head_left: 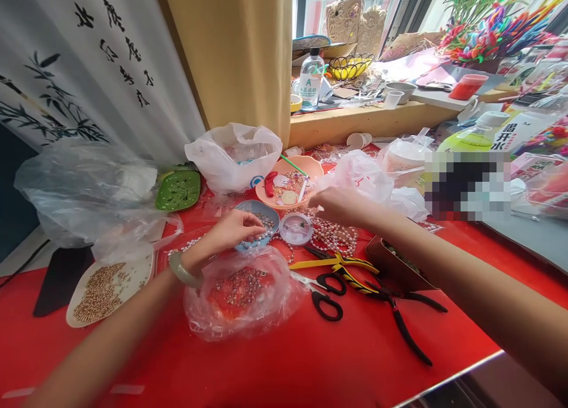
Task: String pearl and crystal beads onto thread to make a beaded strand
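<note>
My left hand (237, 227), with a pale green bangle (181, 270) on the wrist, reaches into a small blue dish (258, 209) of beads, fingers pinched together over them. My right hand (339, 205) hovers beside a peach-coloured bowl (310, 166) holding small parts and a red piece; its fingers curl downward and what they hold is hidden. A small round clear container (296, 228) sits between both hands. Strands of pearl beads (332, 235) lie under the right wrist. A clear plastic bag of beads (242, 292) rests in front of the left hand.
Yellow-handled pliers (339, 263), black scissors (326, 295) and black-handled pliers (399, 319) lie on the red table (310, 360). A white plate of gold beads (104, 289) sits left, a green dish (178, 190) and plastic bags behind. A cluttered window sill (368, 121) stands beyond.
</note>
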The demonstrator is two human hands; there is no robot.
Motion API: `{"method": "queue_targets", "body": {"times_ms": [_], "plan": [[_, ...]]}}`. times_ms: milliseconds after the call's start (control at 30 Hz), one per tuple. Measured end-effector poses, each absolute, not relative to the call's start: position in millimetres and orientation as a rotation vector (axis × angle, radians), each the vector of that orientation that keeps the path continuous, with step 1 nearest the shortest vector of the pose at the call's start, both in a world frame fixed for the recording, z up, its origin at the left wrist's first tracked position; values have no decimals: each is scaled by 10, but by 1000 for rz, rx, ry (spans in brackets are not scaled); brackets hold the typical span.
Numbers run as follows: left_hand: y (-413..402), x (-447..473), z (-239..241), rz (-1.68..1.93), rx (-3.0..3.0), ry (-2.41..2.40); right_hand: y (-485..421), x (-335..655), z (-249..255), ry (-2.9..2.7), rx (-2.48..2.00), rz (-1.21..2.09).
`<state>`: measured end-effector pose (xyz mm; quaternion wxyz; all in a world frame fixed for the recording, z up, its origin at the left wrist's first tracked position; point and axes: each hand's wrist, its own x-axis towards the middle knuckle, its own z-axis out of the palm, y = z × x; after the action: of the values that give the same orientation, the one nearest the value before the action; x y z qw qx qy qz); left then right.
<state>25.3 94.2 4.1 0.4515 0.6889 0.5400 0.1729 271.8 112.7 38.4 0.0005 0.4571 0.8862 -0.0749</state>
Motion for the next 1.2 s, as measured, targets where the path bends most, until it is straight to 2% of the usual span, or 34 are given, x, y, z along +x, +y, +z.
{"method": "queue_targets", "body": {"times_ms": [233, 567, 700, 1033, 1200], "plan": [[995, 186, -92, 380, 1886, 1297, 941, 2650, 200, 2644, 1479, -149], [990, 168, -127, 475, 1842, 1356, 1024, 2531, 188, 2573, 1638, -273], [995, 164, -109, 520, 1803, 1386, 1109, 2443, 217, 2581, 1707, -439], [960, 114, -5, 622, 1701, 1419, 1250, 2375, 251, 2456, 1911, -1128], [923, 151, 17, 626, 1686, 1398, 1194, 2385, 253, 2477, 2013, -1155]]}}
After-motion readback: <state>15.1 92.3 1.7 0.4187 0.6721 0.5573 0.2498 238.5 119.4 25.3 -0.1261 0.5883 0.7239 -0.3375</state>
